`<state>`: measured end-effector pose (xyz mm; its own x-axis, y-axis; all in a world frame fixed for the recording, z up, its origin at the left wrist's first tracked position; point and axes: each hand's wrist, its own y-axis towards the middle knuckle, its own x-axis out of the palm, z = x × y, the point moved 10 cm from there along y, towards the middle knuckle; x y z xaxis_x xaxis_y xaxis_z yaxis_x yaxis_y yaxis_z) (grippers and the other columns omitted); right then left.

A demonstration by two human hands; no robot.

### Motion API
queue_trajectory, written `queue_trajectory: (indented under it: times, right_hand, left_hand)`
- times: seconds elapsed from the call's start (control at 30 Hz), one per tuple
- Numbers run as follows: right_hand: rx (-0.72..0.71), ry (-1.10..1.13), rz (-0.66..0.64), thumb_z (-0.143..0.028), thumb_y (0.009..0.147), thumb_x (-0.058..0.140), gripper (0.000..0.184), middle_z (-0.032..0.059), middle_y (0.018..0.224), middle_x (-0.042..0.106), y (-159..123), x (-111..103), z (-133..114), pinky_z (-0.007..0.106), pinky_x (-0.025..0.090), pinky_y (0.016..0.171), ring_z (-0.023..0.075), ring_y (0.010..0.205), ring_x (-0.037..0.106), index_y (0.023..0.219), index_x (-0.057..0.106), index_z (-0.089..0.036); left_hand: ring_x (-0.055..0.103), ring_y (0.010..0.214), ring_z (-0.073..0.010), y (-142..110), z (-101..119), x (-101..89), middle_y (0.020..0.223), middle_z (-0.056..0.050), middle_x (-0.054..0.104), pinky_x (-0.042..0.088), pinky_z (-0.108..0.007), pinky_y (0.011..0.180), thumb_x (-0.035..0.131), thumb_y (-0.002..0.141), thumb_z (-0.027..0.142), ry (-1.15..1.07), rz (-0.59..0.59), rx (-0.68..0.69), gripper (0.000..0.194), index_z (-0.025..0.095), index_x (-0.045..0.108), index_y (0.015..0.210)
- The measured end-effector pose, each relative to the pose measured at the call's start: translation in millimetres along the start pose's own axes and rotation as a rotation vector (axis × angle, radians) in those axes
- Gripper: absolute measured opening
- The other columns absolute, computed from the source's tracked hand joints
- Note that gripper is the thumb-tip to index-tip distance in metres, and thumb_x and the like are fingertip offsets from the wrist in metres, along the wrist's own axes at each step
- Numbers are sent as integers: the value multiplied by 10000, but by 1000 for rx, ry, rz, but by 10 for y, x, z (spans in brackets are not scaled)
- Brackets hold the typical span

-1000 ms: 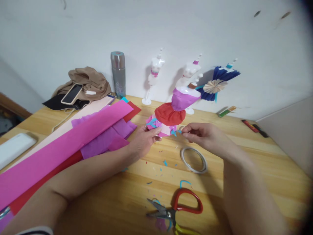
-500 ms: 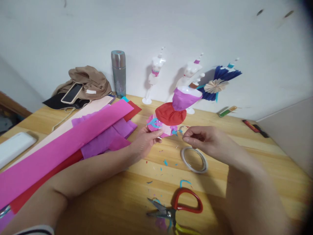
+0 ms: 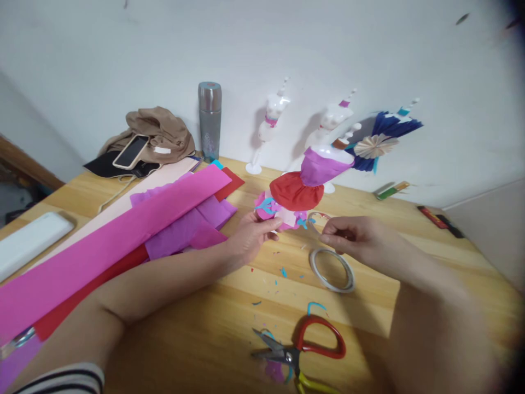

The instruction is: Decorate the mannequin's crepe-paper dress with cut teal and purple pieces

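My left hand (image 3: pixel 256 232) is closed on the pink, ruffled lower part of a small dress form (image 3: pixel 328 164). The form leans to the right, wearing a purple paper top, a red gathered paper skirt (image 3: pixel 293 190) and pink paper with blue and purple bits along its edge. To its right, my right hand (image 3: pixel 348 234) is pinched, and a thin pale strip (image 3: pixel 314 227) seems to stick out of its fingertips. What that strip is made of is too blurred to tell. Just below my right hand lies a roll of tape (image 3: pixel 313 268). Nearer to me, open scissors (image 3: pixel 290 357) with red and yellow handles rest on the table.
Pink, purple and red paper sheets (image 3: pixel 102 241) cover the left side. Behind them are a brown cloth (image 3: pixel 168 128), a phone (image 3: pixel 131 151) and a steel flask (image 3: pixel 210 123). White dress forms (image 3: pixel 268 128) and a blue-dressed one (image 3: pixel 375 145) stand by the wall. Paper scraps (image 3: pixel 284 272) lie mid-table.
The whole view has shifted, so everything appears slightly farther right. My left hand keeps its hold on the dress form; my right hand stays pinched beside it, with the pale strip showing more clearly.
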<state>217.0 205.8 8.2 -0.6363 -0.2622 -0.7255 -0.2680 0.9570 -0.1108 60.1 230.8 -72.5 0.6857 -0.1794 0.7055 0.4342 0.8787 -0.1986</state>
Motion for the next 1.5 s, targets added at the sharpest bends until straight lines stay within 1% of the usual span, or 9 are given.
queue_trajectory:
  times: [0.17,0.23,0.4,0.53,0.8,1.0,1.17,1.33,1.5]
  right_hand:
    - [51,85,102,-692,765,763,481,8,657,596,58,-69,66,317,403,578,169,616,507,703,654,-228]
    - [16,189,165,-612,723,814,411,32,721,646,97,-104,21,337,439,598,190,656,549,738,647,-238]
    - [-68,399,202,-452,688,814,301,-19,713,571,203,-44,-96,330,423,624,170,646,509,800,621,-250]
    - [-65,445,242,-531,696,819,346,-18,667,541,251,-38,-86,332,384,620,170,632,464,743,615,-255]
    - [-48,461,238,-645,675,820,480,-50,598,457,307,15,-48,313,350,592,132,580,383,645,558,-244]
    - [-50,501,229,-604,683,826,455,-48,642,485,308,45,-58,301,349,610,129,612,423,682,564,-231]
    - [24,519,252,-598,656,818,455,-46,608,469,309,47,19,301,318,585,122,590,394,655,552,-228]
    - [120,520,230,-620,618,826,470,-65,517,434,305,90,109,292,238,523,99,515,335,617,569,-227]
    - [96,550,257,-652,597,855,517,-72,513,430,322,80,93,288,248,526,94,512,331,601,562,-226]
  left_hand:
    - [638,762,-124,6,-62,-3,833,-10,699,440,-259,674,940,666,285,40,-46,-21,315,174,701,840]
    - [642,782,-139,17,-125,-23,861,-30,701,455,-273,692,952,639,296,78,-52,-45,346,163,695,827]
    - [639,827,-157,15,-209,-42,952,-68,719,473,-281,708,957,604,298,197,-28,-53,363,157,709,830]
    - [597,762,-133,-1,-186,-2,917,-48,707,448,-259,631,942,619,273,310,13,-26,338,160,724,851]
    - [512,612,-99,-38,-105,149,652,18,574,335,-216,496,992,520,413,265,68,32,454,180,640,687]
    - [475,541,-74,-36,-70,200,608,38,549,270,-217,462,999,531,375,197,150,53,461,186,609,687]
    - [491,513,-56,-44,-49,223,622,67,551,262,-202,454,1024,472,332,78,213,35,530,193,566,700]
    - [504,497,-54,-52,-56,240,581,81,517,266,-198,451,999,547,274,48,230,5,495,189,528,671]
    - [515,500,-51,-49,-78,241,580,91,525,277,-188,451,1029,467,301,36,214,-9,555,182,533,687]
